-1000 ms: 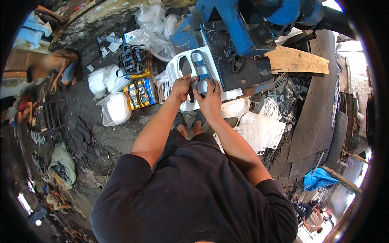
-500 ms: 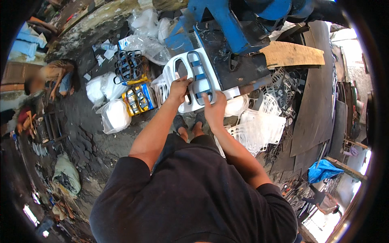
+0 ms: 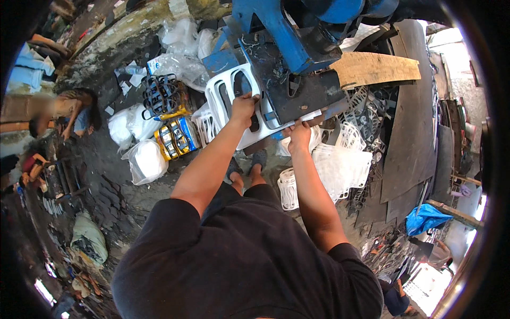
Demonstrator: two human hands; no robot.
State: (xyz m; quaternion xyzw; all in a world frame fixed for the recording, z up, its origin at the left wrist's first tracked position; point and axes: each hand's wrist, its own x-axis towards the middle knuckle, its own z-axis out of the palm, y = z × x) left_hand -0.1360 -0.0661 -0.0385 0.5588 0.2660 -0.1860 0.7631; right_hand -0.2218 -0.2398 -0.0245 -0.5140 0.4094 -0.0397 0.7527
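A white sheet (image 3: pixel 216 87) with long sole-shaped cutouts lies partly beneath the black plate (image 3: pixel 303 93) of a blue press. My left hand (image 3: pixel 244 110) is closed on the strip between cutouts, its fingertips at an opening. My right hand (image 3: pixel 299 134) pinches the sheet's edge at the near right, just below the plate, its thumb and fingers close together. Beside my left hand, the rim of a grey sole-shaped cutting die (image 3: pixel 271 121) shows on the sheet; the plate hides most of it.
Blue press frame (image 3: pixel 289 37) rises ahead. Cut white sheets (image 3: pixel 340 170) lie right, near a tan board (image 3: pixel 377 70) and dark sheets (image 3: pixel 401 133). At left are yellow-and-blue boxes with strapped dies (image 3: pixel 178 139) and white plastic bags (image 3: pixel 147 162). Another person (image 3: pixel 77 109) crouches far left.
The sheet and the die have moved forward under the press plate, which now covers most of the die. My right hand has left the die and shifted right to the sheet's edge.
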